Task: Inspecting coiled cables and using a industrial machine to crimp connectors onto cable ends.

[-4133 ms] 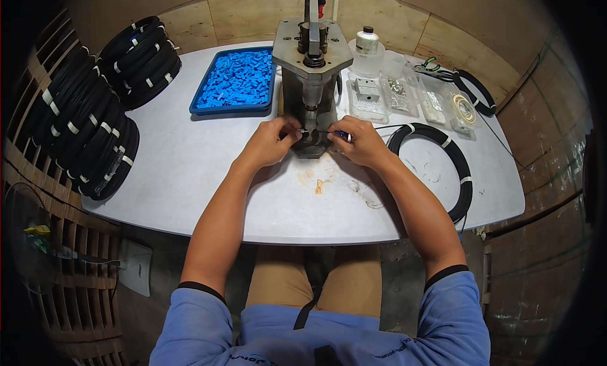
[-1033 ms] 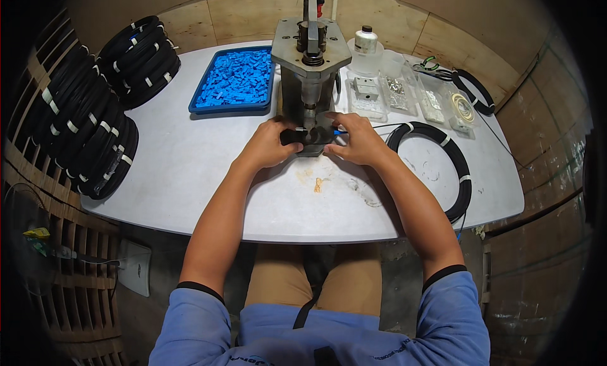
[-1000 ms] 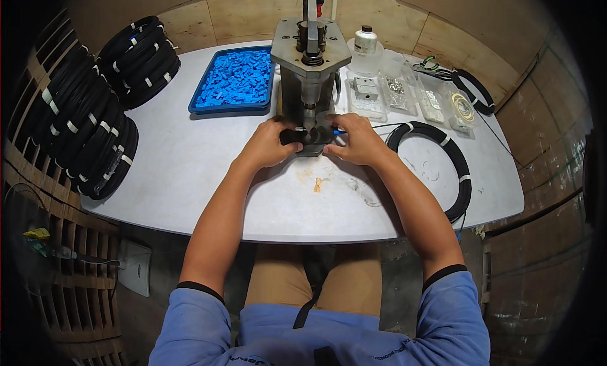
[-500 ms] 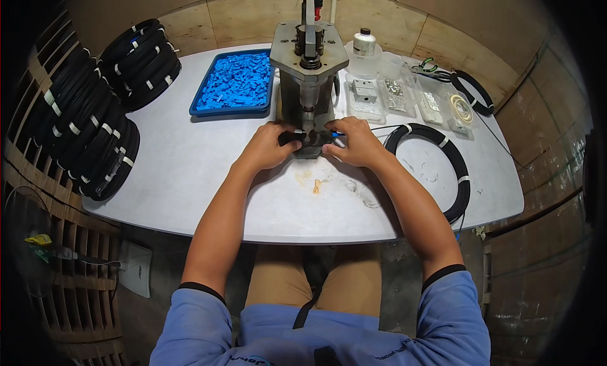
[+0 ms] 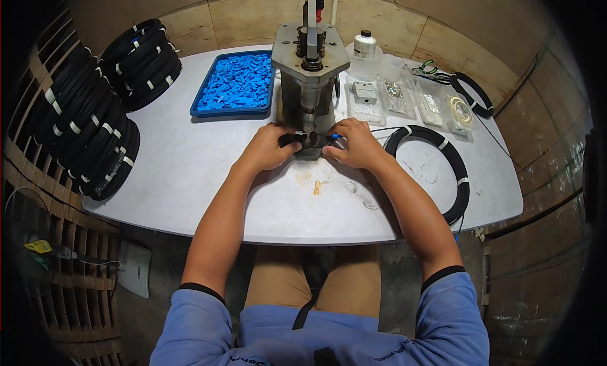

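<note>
A metal bench press [image 5: 311,69] stands upright at the middle of the table, its narrow ram lowered toward the base. At the left of the ram's lower end, my left hand [image 5: 267,146] is closed, thumb and fingers around a dark piece [image 5: 289,139] whose kind I cannot make out. On the other side, my right hand [image 5: 355,143] pinches a small blue connector [image 5: 337,136] close to the ram. A thin black cable runs from behind that hand to a black cable coil [image 5: 460,170] lying at the right. The fingers partly hide what sits under the ram.
Left of the press, a blue tray [image 5: 195,107] holds many small blue pieces. Stacked black coils [image 5: 95,138] stand at the left edge. Clear boxes of small parts [image 5: 395,95], a white bottle [image 5: 365,45] and another black coil [image 5: 473,93] lie at the back right.
</note>
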Demonstrator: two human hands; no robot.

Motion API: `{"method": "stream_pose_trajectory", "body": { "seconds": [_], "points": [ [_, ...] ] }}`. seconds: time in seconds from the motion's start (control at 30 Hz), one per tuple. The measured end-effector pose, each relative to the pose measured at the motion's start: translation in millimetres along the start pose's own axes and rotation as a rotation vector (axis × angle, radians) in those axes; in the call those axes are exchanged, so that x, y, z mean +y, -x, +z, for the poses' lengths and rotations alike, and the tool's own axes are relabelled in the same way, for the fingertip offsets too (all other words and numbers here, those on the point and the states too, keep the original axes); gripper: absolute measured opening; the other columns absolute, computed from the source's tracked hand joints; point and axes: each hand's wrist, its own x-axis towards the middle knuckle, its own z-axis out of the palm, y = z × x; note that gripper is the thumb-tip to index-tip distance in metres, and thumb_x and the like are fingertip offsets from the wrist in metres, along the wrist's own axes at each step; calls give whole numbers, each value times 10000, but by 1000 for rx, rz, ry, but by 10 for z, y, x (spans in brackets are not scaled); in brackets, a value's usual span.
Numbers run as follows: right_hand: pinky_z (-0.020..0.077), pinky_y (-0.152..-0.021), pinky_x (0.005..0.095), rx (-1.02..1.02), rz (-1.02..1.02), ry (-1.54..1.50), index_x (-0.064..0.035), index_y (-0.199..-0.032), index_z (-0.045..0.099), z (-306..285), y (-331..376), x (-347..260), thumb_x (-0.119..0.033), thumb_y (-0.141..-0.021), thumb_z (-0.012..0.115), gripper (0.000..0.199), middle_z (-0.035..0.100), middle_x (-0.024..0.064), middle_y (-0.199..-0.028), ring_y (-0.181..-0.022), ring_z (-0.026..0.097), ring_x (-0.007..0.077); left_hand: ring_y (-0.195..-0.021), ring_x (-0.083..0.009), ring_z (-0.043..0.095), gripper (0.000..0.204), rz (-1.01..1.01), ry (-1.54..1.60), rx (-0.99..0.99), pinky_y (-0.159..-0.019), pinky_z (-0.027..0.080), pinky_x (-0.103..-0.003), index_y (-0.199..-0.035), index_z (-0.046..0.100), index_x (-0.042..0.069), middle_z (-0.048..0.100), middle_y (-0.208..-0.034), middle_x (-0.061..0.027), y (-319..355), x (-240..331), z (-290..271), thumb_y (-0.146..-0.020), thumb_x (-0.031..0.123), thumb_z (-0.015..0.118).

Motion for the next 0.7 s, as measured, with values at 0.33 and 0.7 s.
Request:
{"method": "stream_pose_trajectory", "body": {
  "seconds": [0.33, 0.7],
  "points": [
    [432, -916, 415, 126, -76, -93, -76, -1075, 709, 21, 0, -14, -352, -822, 755, 377, 688, 125, -936, -953, 634, 328, -1026, -349, 694, 422, -8, 99, 17, -926, 534, -396, -1200, 681, -4, 715, -1103, -229, 4, -21, 11, -824, 179, 739],
    [509, -787, 406, 223, -138, -192, -76, -979, 712, 1, -25, -58, -226, -837, 754, 211, 676, 119, -874, -840, 644, 327, -1031, -355, 690, 402, -6, 69, 16, -925, 531, -393, -1199, 684, -6, 707, -1125, -234, 2, -11, 4, -844, 178, 721]
  ]
}}
